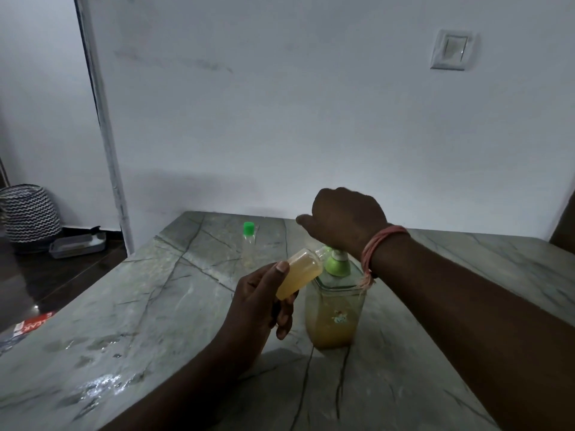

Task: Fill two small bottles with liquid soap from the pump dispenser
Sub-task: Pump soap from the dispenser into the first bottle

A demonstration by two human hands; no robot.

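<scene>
Amber soap fills the tilted small bottle (299, 273) gripped by the left hand (261, 306) at the pump dispenser (336, 306), the right hand (342, 219) pressing the pump with fingers hidden, mid-worktop (155, 306), far from edges.

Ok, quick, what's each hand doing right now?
Left hand: holding the small bottle, tilted towards the pump dispenser.
Right hand: resting on the dispenser's pump head; fingers hidden, grip cannot be told.

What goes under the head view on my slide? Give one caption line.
Left hand tilts a small bottle to the pump dispenser while the right hand covers its pump.
</scene>
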